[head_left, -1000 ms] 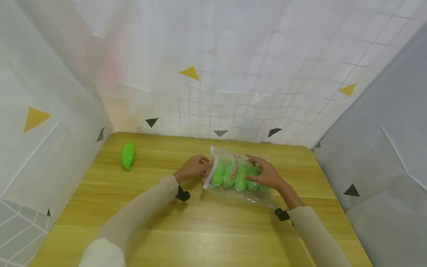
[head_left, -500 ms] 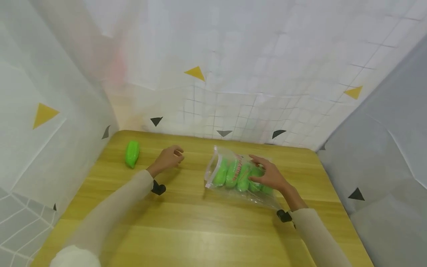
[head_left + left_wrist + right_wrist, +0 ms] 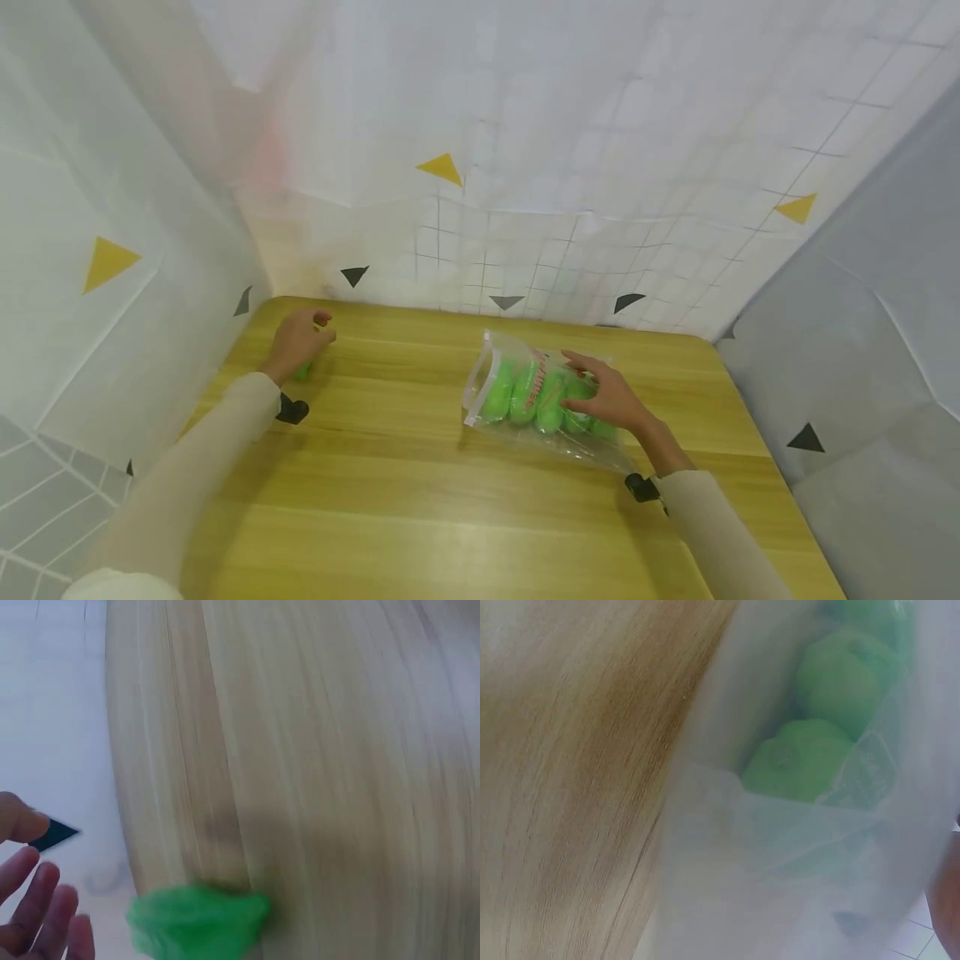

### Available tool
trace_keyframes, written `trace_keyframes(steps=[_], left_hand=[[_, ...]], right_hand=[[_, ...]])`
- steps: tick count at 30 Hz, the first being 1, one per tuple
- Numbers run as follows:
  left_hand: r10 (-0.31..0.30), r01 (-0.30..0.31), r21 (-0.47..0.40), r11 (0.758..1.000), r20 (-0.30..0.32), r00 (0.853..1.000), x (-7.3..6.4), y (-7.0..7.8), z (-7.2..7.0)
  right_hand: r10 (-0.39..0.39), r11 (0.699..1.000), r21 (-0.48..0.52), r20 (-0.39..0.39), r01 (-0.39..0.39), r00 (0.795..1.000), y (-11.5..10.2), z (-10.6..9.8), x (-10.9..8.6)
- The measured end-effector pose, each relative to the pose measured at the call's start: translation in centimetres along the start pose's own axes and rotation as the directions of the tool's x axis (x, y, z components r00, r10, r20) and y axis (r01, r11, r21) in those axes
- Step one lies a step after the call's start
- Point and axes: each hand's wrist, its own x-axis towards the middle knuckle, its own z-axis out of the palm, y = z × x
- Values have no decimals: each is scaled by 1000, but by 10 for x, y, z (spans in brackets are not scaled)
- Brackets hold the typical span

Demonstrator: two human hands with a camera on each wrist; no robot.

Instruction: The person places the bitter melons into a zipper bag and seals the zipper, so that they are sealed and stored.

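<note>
My left hand (image 3: pixel 298 337) is over a bright green, long, ridged piece like a fruit or vegetable (image 3: pixel 303 371), covering most of it in the head view. In the left wrist view its fingers (image 3: pixel 45 900) are loosely bent and spread, apart from the blurred green piece (image 3: pixel 199 922). Right of the table's middle lies a clear zip bag (image 3: pixel 480 387) with red print, its white-edged mouth facing left. Several similar green pieces (image 3: pixel 522 396) are inside. My right hand (image 3: pixel 611 396) holds the bag's right part, thumb on the near side and fingers on the far side.
The wooden table (image 3: pixel 420 500) runs to a back edge against white paper-like walls (image 3: pixel 540 125) with yellow and dark triangles. Similar walls stand on both sides. A small black wrist device (image 3: pixel 292 408) sits under the left wrist, another (image 3: pixel 641 487) under the right.
My left hand has left the bag's mouth and moved left across the table to over the single green piece. My right hand stays on the bag. The view has shifted slightly.
</note>
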Motion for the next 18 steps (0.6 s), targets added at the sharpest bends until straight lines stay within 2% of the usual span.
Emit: trace_keyframes(steps=[5, 8, 10, 18], left_hand=[[-37, 42, 96, 994, -52, 998, -2, -16, -8], [-72, 79, 136, 988, -53, 996, -2, -24, -8], [-95, 101, 141, 985, -43, 995, -3, -26, -7], [-121, 122, 137, 983, -16, 992, -3, -27, -7]], right_hand=[[2, 1000, -16, 3, -2, 1000, -1, 0, 0], [4, 1000, -14, 4, -4, 1000, -2, -1, 0], [3, 1000, -11, 5, -3, 1000, -3, -1, 0], [9, 1000, -16, 3, -9, 1000, -3, 0, 0]])
